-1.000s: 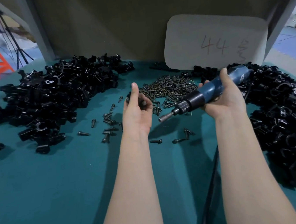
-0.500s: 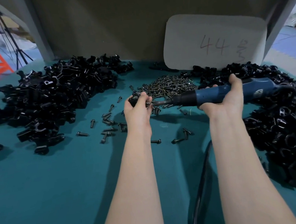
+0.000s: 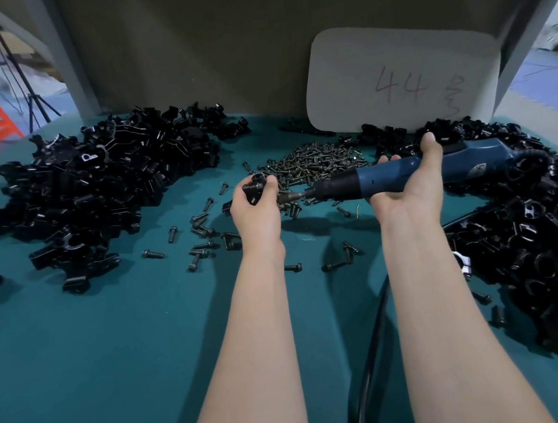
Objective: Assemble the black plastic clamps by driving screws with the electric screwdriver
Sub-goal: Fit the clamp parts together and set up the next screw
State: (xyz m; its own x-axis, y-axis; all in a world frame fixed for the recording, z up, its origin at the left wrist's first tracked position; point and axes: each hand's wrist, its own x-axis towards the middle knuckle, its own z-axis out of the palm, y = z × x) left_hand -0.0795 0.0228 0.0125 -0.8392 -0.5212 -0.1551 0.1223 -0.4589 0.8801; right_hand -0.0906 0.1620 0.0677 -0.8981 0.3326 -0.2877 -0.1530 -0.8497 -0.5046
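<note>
left grip (image 3: pixel 255 210) pinches black plastic clamp (image 3: pixel 255 186) above counter (image 3: pixel 113 349), before screw pile (image 3: pixel 317 162) | right grip (image 3: pixel 405 186) wraps electric screwdriver (image 3: pixel 380 177), bit at clamp | risk: tilted bit slips, cross-threads; torque twists clamp loose

Front cloth (image 3: pixel 115 366) open; left clamp pile (image 3: pixel 97 196), right clamp pile (image 3: pixel 533 253), perhaps cable (image 3: pixel 367 374) obstruct.

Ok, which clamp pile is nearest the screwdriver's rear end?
The right-hand pile: the electric screwdriver reaches over its edge; the left-hand pile lies apart.
</note>
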